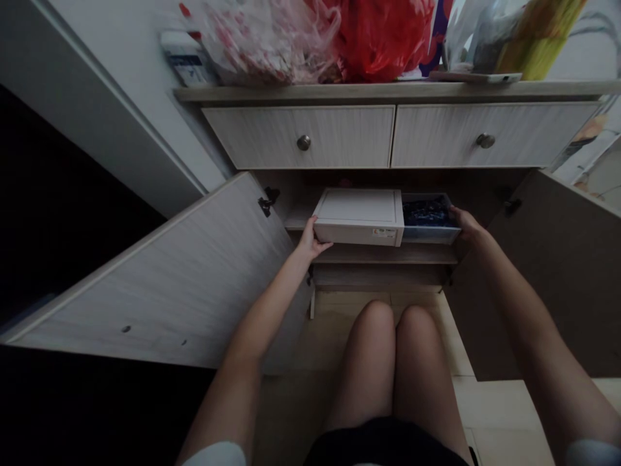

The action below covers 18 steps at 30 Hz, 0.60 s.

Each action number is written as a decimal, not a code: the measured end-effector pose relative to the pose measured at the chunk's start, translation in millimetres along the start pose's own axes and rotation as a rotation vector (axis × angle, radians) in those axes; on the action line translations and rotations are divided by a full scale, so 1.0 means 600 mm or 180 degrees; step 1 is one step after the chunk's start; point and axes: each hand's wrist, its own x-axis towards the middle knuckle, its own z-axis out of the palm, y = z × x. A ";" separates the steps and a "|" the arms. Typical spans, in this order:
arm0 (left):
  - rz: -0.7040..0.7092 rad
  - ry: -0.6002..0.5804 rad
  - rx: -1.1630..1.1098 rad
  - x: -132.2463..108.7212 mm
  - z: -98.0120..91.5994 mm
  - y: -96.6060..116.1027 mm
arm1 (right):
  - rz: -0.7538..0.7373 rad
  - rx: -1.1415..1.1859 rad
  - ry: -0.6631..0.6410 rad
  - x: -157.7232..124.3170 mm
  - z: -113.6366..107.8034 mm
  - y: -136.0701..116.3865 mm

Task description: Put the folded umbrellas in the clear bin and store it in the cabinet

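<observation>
A white plastic storage box (359, 207) lies sideways at the front of the cabinet's inner shelf. From its right end a clear drawer (431, 234) sticks out, with dark items (425, 211) inside that I cannot make out. My left hand (313, 239) grips the box's left end, the thumb along its lower front edge. At the other side my right hand (466, 223) holds the outer end of the clear drawer, its fingers partly hidden behind the rim.
Cabinet doors stand open at left (194, 278) and right (548, 272). Above are two closed drawers (339, 139) with round knobs. The cabinet top carries a red plastic bag (385, 39), a pinkish clear bag (272, 45) and a white bottle (187, 58). A lower shelf (383, 254) runs underneath.
</observation>
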 end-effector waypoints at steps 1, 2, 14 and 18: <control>0.0008 -0.0015 -0.0019 -0.002 0.004 -0.005 | 0.0087 0.0027 -0.0010 0.000 0.008 0.001; 0.0022 -0.0032 -0.0030 -0.005 0.009 -0.010 | 0.0146 0.0052 -0.0020 0.000 0.016 0.002; 0.0106 -0.0263 0.0161 -0.022 0.047 -0.054 | -0.0046 0.0157 -0.0170 -0.001 0.079 0.022; 0.0092 -0.0319 0.0102 -0.028 0.062 -0.066 | -0.0153 -0.0077 -0.0135 -0.003 0.091 0.025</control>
